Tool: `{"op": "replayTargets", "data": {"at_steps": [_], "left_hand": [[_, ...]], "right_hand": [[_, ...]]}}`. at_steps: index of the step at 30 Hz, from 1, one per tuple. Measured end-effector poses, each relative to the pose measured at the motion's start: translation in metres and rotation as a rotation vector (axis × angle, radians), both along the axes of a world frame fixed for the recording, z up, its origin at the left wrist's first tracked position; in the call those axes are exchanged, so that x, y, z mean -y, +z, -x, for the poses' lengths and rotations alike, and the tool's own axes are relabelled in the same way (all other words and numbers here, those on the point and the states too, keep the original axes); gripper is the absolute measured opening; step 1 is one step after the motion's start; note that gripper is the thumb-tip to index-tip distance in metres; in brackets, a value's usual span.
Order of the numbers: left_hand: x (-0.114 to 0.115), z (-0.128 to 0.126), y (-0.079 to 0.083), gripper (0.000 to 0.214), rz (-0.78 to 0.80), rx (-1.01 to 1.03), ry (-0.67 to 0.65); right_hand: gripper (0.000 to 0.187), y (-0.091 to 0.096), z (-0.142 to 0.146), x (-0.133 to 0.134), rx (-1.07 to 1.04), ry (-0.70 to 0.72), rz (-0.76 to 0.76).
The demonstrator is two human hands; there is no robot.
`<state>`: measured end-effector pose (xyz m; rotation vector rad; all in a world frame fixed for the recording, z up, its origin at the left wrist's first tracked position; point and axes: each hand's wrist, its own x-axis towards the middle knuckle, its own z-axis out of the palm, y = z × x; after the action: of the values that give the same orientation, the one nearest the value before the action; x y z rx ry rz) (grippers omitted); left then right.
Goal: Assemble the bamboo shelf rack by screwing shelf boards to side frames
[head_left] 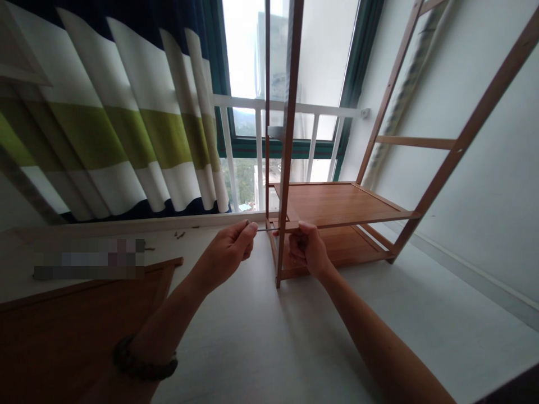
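My left hand (pixel 231 247) is closed in a pinch around a thin metal tool that looks like a hex key (pixel 266 229). Its straight shaft points right and meets the front post (pixel 287 140) of a brown wooden shelf rack; the tip's seating cannot be made out. Just right of that post, my right hand (pixel 309 247) grips the front corner of the middle shelf (pixel 337 202), thumb and fingers closed on its edge. Some of the right fingers are hidden under the shelf. Below it lies the bottom shelf (pixel 345 247). The rack stands upright on the floor.
A brown wooden panel (pixel 84 331) lies on the floor at left, beside a blurred-out patch. Small dark hardware pieces (pixel 179 234) lie near the wall. Behind are a striped curtain (pixel 138 129), a window and a white railing (pixel 311 108). A white wall (pixel 497 185) is at right.
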<state>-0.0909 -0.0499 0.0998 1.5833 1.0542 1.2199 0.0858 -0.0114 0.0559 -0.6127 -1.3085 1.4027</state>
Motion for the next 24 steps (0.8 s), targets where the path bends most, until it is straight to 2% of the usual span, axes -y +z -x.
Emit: {"op": "replayTargets", "data": {"at_steps": [3, 7, 10, 18, 24], "left_hand": [[0.001, 0.0, 0.001, 0.034, 0.048, 0.025, -0.06], [0.003, -0.002, 0.004, 0.036, 0.229, 0.15, -0.191], [0.003, -0.002, 0.004, 0.035, 0.311, 0.236, -0.224], [-0.003, -0.005, -0.003, 0.037, 0.2, 0.124, -0.16], [-0.006, -0.01, -0.009, 0.031, 0.195, 0.188, -0.155]], "right_hand": [[0.059, 0.0, 0.0, 0.0, 0.011, -0.006, -0.004], [0.058, 0.0, 0.001, 0.001, 0.012, -0.012, -0.007], [0.058, 0.0, 0.0, 0.0, 0.01, -0.007, 0.0], [0.058, -0.001, 0.0, -0.001, 0.018, -0.008, 0.0], [0.057, -0.001, 0.0, 0.0, 0.011, 0.002, -0.007]]}}
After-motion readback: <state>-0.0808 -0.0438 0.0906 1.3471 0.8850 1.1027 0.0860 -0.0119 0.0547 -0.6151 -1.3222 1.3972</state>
